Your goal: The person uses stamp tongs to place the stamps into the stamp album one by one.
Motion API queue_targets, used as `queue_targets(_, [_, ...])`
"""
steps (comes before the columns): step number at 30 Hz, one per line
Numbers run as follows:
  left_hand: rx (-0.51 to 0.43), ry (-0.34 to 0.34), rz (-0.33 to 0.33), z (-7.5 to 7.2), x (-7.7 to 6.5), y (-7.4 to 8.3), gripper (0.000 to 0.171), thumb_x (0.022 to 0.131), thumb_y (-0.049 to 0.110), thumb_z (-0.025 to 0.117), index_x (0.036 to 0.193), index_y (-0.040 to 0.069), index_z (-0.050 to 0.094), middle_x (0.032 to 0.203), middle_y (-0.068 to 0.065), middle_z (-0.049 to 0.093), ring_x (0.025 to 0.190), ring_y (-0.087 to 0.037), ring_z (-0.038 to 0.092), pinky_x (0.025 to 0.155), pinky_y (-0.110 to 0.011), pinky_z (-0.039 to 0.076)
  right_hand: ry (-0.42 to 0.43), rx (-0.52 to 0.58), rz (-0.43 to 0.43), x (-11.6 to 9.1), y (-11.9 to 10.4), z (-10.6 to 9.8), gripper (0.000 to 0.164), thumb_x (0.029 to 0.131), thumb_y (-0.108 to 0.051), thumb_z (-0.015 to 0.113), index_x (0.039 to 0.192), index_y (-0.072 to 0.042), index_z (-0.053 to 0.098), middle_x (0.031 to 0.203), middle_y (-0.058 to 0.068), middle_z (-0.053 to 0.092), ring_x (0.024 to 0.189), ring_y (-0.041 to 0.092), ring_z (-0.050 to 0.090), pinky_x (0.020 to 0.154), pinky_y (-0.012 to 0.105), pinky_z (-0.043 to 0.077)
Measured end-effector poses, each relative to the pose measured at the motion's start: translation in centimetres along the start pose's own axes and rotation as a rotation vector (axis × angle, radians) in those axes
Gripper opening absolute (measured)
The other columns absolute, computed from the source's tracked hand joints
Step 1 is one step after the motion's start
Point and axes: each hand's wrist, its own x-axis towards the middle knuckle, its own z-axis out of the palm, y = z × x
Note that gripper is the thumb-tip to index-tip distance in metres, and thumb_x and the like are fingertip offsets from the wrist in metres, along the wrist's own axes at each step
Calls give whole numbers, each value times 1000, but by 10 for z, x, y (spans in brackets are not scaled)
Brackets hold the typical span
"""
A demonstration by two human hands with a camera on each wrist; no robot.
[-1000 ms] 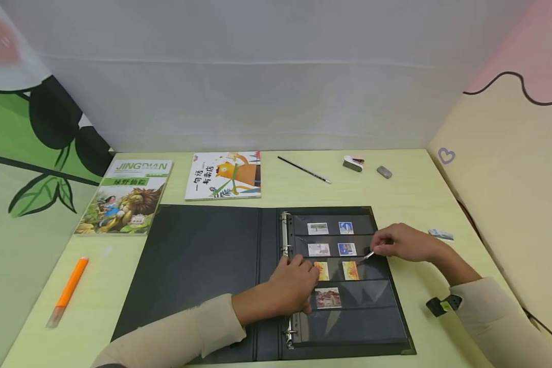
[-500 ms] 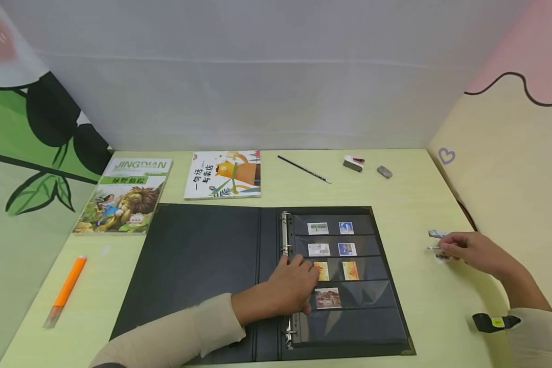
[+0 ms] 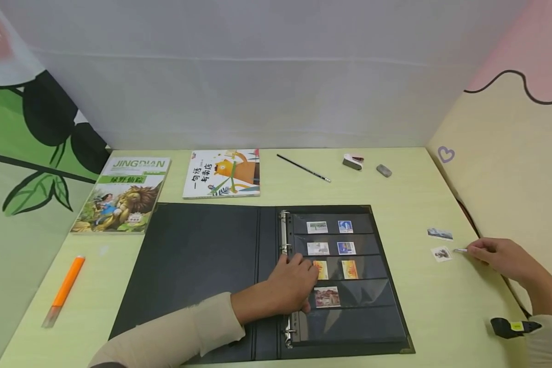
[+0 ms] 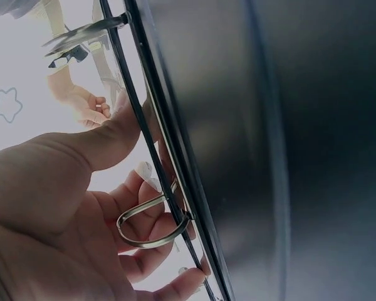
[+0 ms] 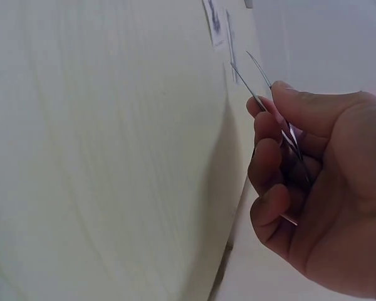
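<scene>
My left hand (image 3: 291,286) rests on the stamp page (image 3: 349,327) of an open black ring binder (image 3: 202,255), beside the metal rings. In the left wrist view its fingers (image 4: 141,216) lie relaxed near a ring (image 4: 151,232). Several stamps sit in the page's clear strips, among them an orange stamp (image 3: 349,269) and a reddish-brown stamp (image 3: 327,297). At the far right my right hand (image 3: 508,259) holds metal tweezers (image 5: 257,97), their tips apart with nothing between them. Left of the tweezer tips a small whitish stamp (image 3: 441,254) lies on the table, below a greyish stamp (image 3: 439,234).
Along the back lie a picture book (image 3: 222,173), a pencil (image 3: 303,168), a small stapler (image 3: 352,162) and a grey eraser (image 3: 384,170). A green-and-white book (image 3: 121,194) and an orange marker (image 3: 64,291) are at the left. Walls bound the table (image 3: 405,204) behind and at the right.
My right hand has moved from the page's right edge to the table's right side with the tweezers. The whitish stamp lies uncovered there now. My left hand has stayed put.
</scene>
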Motion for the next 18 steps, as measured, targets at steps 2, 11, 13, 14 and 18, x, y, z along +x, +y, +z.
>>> queue_targets(2, [-3,2,-1,1,1,-1,56,69,52,80,110,20,59,106,3,62,98,-17,50,87,-44,43,-3,4,-3,1,1,1,44,99,-41,48,112,-2,63,89,2,58,71,2,42,60,24,36])
queue_targets(11, [9,1,4,3,2,0,53,70,52,79,106,20,58,106,2,61,97,-17,49,85,-43,43,-11,59,-65,10,-13,8,32,97,-38,54,101,-8,66,84,-2,53,73,2,42,62,22,33])
queue_targets(13, [23,3,7,2,2,1,52,70,53,79,105,21,57,105,3,61,96,-16,49,83,-42,43,16,60,-94,11,-19,8,29,96,-37,56,98,-10,66,81,-3,52,72,2,42,60,22,32])
queue_targets(14, [27,2,7,2,2,1,52,70,53,79,105,21,57,105,3,60,95,-16,48,83,-41,42,32,64,-117,12,-23,8,27,96,-35,57,96,-10,66,79,-4,52,72,3,42,60,23,32])
queue_targets(18, [21,-6,0,2,1,1,52,70,53,79,105,21,57,106,3,61,96,-16,48,83,-41,42,49,96,-230,18,-48,11,19,96,-27,58,95,-10,66,77,-4,53,69,4,45,58,24,36])
